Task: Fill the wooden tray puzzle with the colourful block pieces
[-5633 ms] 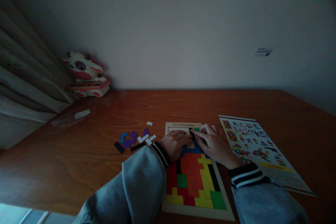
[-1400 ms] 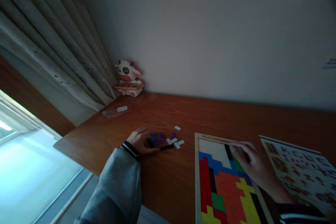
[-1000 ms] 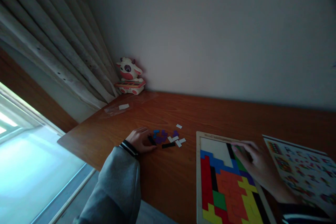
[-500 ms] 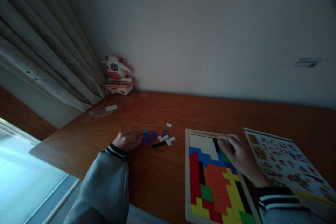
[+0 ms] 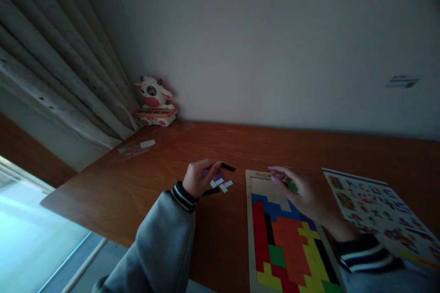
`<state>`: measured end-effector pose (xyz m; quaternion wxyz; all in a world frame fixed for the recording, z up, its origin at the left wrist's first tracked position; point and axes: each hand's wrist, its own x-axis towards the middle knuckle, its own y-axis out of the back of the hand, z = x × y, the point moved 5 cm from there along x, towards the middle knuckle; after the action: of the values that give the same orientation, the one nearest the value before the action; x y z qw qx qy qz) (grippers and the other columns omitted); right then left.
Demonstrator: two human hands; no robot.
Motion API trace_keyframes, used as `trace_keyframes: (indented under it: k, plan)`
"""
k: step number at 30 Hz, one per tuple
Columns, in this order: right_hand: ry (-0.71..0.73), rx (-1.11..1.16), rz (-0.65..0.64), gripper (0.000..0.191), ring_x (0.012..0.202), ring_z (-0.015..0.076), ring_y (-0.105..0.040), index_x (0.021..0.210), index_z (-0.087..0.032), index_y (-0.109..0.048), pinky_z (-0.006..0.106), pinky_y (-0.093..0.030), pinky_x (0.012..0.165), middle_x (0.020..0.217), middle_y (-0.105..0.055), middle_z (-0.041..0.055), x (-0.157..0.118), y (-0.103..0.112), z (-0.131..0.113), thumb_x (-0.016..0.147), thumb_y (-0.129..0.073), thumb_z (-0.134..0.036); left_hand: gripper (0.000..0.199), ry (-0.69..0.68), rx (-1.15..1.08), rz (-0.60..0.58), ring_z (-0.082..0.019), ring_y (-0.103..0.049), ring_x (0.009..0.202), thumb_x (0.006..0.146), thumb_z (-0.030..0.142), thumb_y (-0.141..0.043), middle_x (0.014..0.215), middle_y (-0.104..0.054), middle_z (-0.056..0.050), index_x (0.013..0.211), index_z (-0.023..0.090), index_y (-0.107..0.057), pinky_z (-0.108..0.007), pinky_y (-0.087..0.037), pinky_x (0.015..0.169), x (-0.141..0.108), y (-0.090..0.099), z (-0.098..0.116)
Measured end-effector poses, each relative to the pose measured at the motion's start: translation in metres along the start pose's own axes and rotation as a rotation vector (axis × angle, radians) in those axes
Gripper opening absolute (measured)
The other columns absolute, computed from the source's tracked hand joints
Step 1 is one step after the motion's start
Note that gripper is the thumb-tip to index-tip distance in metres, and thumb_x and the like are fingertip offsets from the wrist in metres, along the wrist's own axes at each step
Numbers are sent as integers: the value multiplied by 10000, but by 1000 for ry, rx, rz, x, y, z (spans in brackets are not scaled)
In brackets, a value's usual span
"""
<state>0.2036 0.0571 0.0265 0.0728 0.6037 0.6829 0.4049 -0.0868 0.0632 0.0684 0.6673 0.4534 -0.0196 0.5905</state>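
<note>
Puzzle board (image 5: 250, 238) and black piece (image 5: 228, 167)

On the surface (image 5: 220, 146), the puzzle board lies at right. Over its far part, the right hand (image 5: 302, 194) has fingers slightly parted, seemingly empty. Left of the board, the left hand (image 5: 197, 179) pinches the black piece.

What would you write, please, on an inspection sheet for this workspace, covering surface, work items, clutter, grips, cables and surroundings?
Surface: brown table, wood grain visible.
Work items: puzzle board with coloured pieces, pale base showing near its top; white pieces, purple pieces and a black strip loose to its left.
Clutter: clear plastic with a white slip; printed sheet right of the board.
Grips: left grip pinches a black piece; right grip is at the board's upper right, contact unclear.
Cables: nothing seen.
Surroundings: wall behind, curtain left, cow toy at the far left.
</note>
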Motion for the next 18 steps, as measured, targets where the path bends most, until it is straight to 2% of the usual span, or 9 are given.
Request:
trace_keyframes:
  k: [3,7,12,15,18]
  plan:
    - [25,70,-60,379,913,171,-678,1292,-280,-574,342,-560,847,1068,-721,38,0,-13,-15,945,-552,-430,310,-62,-119,-76,-127,-687,662,1013,326,-489,769,-740,-56,962,144,-734,-195,-528,598,4,-32,10]
    - [46,97,-138,292,920,178,-698,1171,-284,-659,332,-575,834,1027,-743,29,-6,-20,-27,923,-592,-422,240,-226,-139,-47,-153,-718,751,997,277,-527,842,-756,-76,1011,146,-727,-227,-558,689,-6,-55,20]
    - [60,58,-186,219,893,174,-711,1000,-277,-718,312,-573,815,977,-758,15,-10,-14,-34,944,-559,-417,228,-282,-125,-44,-153,-723,786,1000,262,-517,886,-756,-77,1087,164,-704,-231,-579,712,-15,-60,25]
    - [7,-4,-154,233,901,183,-709,998,-278,-721,311,-569,811,993,-758,19,-15,-3,-18,939,-562,-438,216,-334,-101,-89,-165,-716,840,994,247,-521,948,-756,-91,1101,159,-687,-262,-581,755,-16,-59,22]
    - [-55,-44,-57,280,899,202,-708,990,-254,-720,315,-565,792,994,-759,39,-26,15,6,937,-546,-466,217,-433,-6,-168,-192,-697,910,964,240,-568,1042,-741,-104,1143,165,-664,-320,-572,810,-17,-64,17]
